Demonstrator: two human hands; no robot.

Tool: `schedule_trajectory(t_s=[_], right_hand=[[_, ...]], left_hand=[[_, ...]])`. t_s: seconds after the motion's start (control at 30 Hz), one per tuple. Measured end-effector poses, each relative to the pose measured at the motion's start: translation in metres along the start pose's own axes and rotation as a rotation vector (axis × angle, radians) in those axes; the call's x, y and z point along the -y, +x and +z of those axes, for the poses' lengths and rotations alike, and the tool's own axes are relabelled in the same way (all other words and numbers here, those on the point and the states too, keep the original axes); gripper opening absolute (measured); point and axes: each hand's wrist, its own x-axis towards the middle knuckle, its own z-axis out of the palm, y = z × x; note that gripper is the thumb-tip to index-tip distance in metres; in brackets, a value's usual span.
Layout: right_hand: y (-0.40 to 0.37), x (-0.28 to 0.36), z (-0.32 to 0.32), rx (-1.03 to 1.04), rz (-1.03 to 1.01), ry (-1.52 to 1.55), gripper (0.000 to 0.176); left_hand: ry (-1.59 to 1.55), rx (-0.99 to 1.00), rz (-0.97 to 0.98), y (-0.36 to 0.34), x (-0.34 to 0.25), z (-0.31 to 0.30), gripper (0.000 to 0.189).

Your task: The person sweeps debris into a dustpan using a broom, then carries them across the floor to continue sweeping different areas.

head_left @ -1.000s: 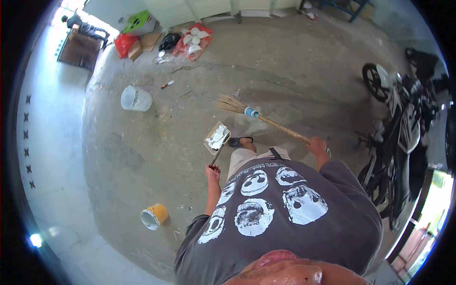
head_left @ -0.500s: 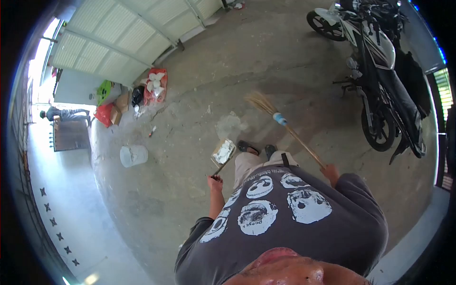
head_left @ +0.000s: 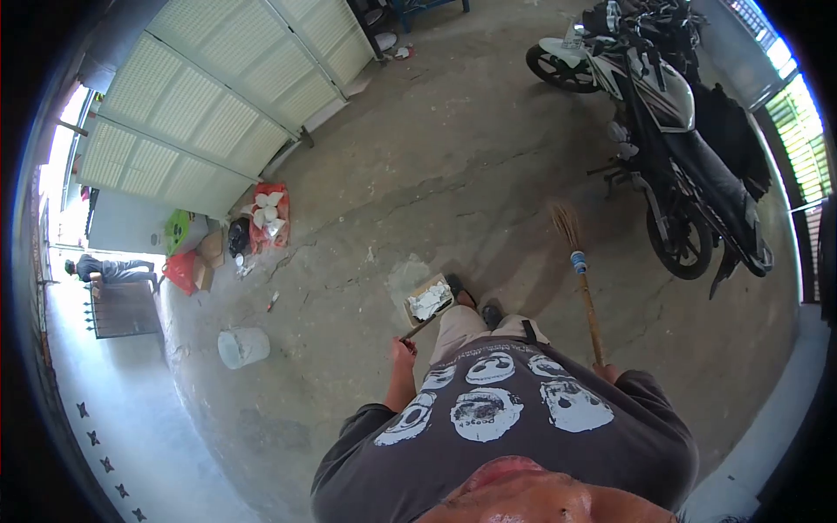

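My left hand (head_left: 403, 351) grips the thin handle of a dustpan (head_left: 428, 301) that carries white scraps, held low in front of my feet. My right hand (head_left: 607, 370) is closed around the wooden handle of a straw broom (head_left: 581, 272). The broom's bristles (head_left: 564, 220) point away from me toward the motorcycle, lifted off the concrete floor. My sandalled feet (head_left: 471, 303) stand just past the dustpan.
A parked motorcycle (head_left: 671, 131) stands at the right. A white bucket (head_left: 241, 346) sits on the floor at the left. Red bags and boxes of rubbish (head_left: 261, 222) lie by the folding white doors (head_left: 218, 105). A person (head_left: 105, 268) crouches far left.
The view has turned further right. The broom has swung from slanting left to nearly straight ahead, and the dustpan stays in my left hand.
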Motion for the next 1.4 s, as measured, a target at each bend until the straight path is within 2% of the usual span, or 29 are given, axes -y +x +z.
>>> schedule_trajectory(t_s=[0.07,0.2,0.23,0.27,0.3,0.33,0.4,0.47,0.6,0.67,0.8,0.97,1.1,1.17,1.27,1.37,1.4], right_hand=[[0.015,0.016,0.017,0.022,-0.019,0.102,0.047],[0.035,0.07,0.023,-0.034,-0.087,0.245,0.048],[0.047,0.089,0.027,-0.052,-0.108,0.291,0.049],[0.054,0.111,0.027,-0.123,-0.189,0.152,0.05],[0.057,0.129,0.022,-0.087,-0.221,0.081,0.051],[0.058,0.145,0.023,-0.066,-0.196,0.103,0.052],[0.071,0.176,0.021,-0.036,-0.177,0.139,0.052],[0.065,0.201,0.032,-0.07,-0.305,0.254,0.051],[0.064,0.249,0.037,-0.017,-0.391,0.273,0.051],[0.063,0.276,0.035,-0.081,-0.473,0.145,0.053],[0.113,0.311,0.041,-0.163,-0.542,0.049,0.058],[0.167,0.379,-0.006,-0.193,-0.516,0.007,0.064],[0.188,0.455,-0.078,-0.143,-0.593,-0.056,0.06],[0.202,0.498,-0.122,0.06,-0.539,0.051,0.052],[0.227,0.55,-0.163,0.062,-0.615,0.152,0.05],[0.224,0.618,-0.209,0.17,-0.553,0.268,0.046],[0.245,0.635,-0.218,0.169,-0.548,0.268,0.046]], left_hand=[[0.06,0.024,0.031,0.016,-0.01,0.011,0.036],[0.196,0.093,0.113,0.038,-0.025,0.066,0.039],[0.145,0.03,0.093,0.056,-0.033,0.073,0.039],[0.127,0.049,0.083,0.077,-0.049,0.09,0.039],[0.205,0.112,0.133,0.094,-0.06,0.097,0.037],[0.293,0.153,0.173,0.098,-0.058,0.087,0.036],[0.318,0.104,0.182,0.088,-0.066,0.122,0.035],[0.354,0.057,0.209,0.083,-0.091,0.145,0.034],[0.414,0.056,0.226,0.079,-0.115,0.181,0.033],[0.44,0.04,0.246,0.082,-0.135,0.2,0.033],[0.487,0.076,0.247,0.096,-0.162,0.227,0.03],[0.322,0.037,0.314,0.109,-0.187,0.28,0.034],[0.279,-0.057,0.295,0.108,-0.211,0.321,0.034],[0.276,-0.087,0.3,0.113,-0.221,0.347,0.035],[0.256,-0.098,0.302,0.128,-0.235,0.366,0.035],[0.208,-0.124,0.244,0.124,-0.248,0.401,0.035],[0.214,-0.134,0.256,0.12,-0.25,0.42,0.035]])
